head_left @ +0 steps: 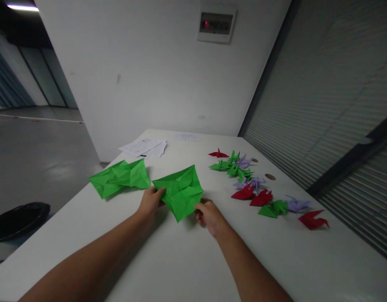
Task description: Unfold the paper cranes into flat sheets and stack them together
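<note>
A creased square of green origami paper [181, 191] is held up a little above the white table [180, 268], one corner pointing toward me. My left hand [151, 200] pinches its left edge between thumb and fingers. On the lower right edge, my right hand [209, 214] grips the sheet with thumb on top and the other fingers curled underneath. To the left of my left hand lie creased green sheets [122, 178], overlapping near the table's left edge. Fold lines cross the middle of the held sheet.
Folded paper cranes in green, red and purple line the right side, among them a red crane [313, 219] and a green crane [274, 208]. Printed papers [144, 147] lie at the back left. A black-lined bin [20, 220] stands left of the table; window blinds [338, 126] border the right.
</note>
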`<control>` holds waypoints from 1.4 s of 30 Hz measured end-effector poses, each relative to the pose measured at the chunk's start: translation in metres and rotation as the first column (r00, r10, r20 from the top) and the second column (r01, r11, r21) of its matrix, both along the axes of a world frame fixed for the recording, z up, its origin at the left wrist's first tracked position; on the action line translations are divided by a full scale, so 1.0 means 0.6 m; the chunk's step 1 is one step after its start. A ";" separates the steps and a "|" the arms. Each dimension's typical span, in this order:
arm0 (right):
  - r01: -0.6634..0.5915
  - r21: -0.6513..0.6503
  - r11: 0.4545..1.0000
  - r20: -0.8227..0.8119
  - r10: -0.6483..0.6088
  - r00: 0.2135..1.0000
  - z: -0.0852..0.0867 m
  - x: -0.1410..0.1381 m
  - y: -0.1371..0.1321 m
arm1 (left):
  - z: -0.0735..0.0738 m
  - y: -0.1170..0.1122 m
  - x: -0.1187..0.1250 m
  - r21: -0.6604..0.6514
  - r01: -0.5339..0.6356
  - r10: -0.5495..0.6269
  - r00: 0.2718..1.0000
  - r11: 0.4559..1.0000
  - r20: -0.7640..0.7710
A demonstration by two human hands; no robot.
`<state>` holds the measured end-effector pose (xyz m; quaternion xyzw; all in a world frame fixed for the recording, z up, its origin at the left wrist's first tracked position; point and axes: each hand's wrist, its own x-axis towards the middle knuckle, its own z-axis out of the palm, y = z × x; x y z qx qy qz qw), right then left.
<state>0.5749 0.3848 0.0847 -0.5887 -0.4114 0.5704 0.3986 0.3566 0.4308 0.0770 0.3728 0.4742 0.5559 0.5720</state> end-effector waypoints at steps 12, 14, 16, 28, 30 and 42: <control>0.130 0.216 0.968 0.157 -0.166 0.973 -0.012 0.020 0.016 | 0.000 0.002 -0.007 0.115 0.175 -0.122 0.923 0.978 -0.364; 0.162 0.322 0.933 0.181 -0.229 0.957 -0.019 0.027 0.022 | -0.003 0.000 -0.007 0.143 0.237 -0.143 0.868 0.961 -0.476; 0.186 0.363 0.913 0.157 -0.257 0.954 -0.025 0.036 0.028 | -0.007 -0.002 -0.006 0.130 0.270 -0.162 0.830 0.954 -0.534; 0.234 0.284 0.930 0.163 -0.287 0.944 -0.015 0.061 0.037 | 0.002 0.014 -0.021 0.004 0.193 -0.151 0.783 0.981 -0.603; 0.219 0.273 0.937 0.258 -0.291 0.921 -0.016 0.071 0.040 | 0.001 0.023 -0.031 0.033 0.189 -0.116 0.722 0.981 -0.682; -0.128 0.425 0.896 0.864 -0.360 0.351 -0.005 0.069 0.018 | -0.005 0.007 -0.029 0.328 0.653 0.242 0.222 0.682 -0.945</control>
